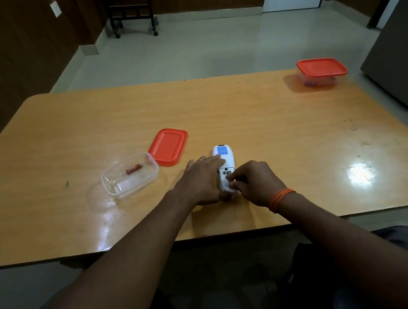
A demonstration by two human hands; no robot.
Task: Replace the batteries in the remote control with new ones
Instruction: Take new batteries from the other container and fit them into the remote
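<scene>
At the counter's (287, 127) near middle, the remote control (223, 154) lies face down with its battery bay uncovered. The left hand (200, 181) presses it flat, fingers fairly straight. The right hand (255, 182) curls into the bay; whether it pinches anything, cannot tell. One battery (133, 168) waits in the clear tub (133, 190). Judged midway: loading unfinished, bay yet to be closed.

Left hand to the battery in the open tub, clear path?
Probably yes. The tub is open, its lid lies aside, and nothing stands between the left hand and the battery; but that hand rests on the remote.
</scene>
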